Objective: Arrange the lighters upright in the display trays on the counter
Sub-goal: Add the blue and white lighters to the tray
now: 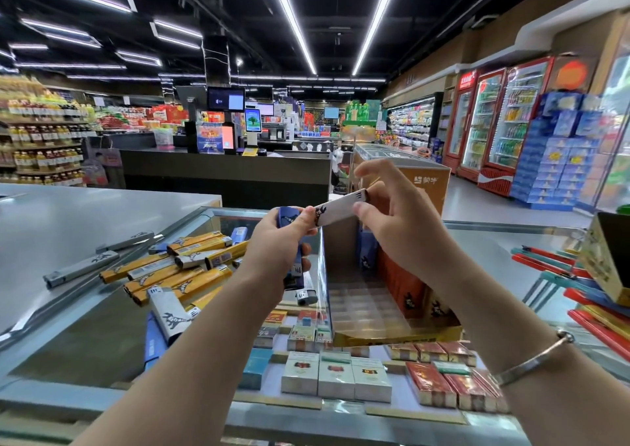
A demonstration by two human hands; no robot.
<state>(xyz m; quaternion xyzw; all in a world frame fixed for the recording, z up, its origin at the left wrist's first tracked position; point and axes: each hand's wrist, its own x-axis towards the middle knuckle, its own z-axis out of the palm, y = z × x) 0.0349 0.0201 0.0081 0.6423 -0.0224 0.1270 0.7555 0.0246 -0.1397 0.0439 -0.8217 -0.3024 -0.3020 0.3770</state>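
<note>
Two hands meet above the glass table in the head view. The left hand [279,237] grips a small bundle of blue lighters [296,268] and pinches one end of a white lighter [341,208] with its thumb; the right hand [395,220] pinches the other end between thumb and fingertips, so that lighter lies nearly flat in the air over the display tray [375,295]. Inside the tray, orange lighters [405,282] and a few blue ones stand upright along the right side, while most of its compartments to the left look unfilled. Left of the tray, a loose heap of yellow lighters [177,268] with white and blue ones mixed in lies flat on the table [68,227], and a few grey ones lie apart beyond it. By my reckoning the job is under halfway: one row placed, the white lighter next, and the heap not yet sorted.
</note>
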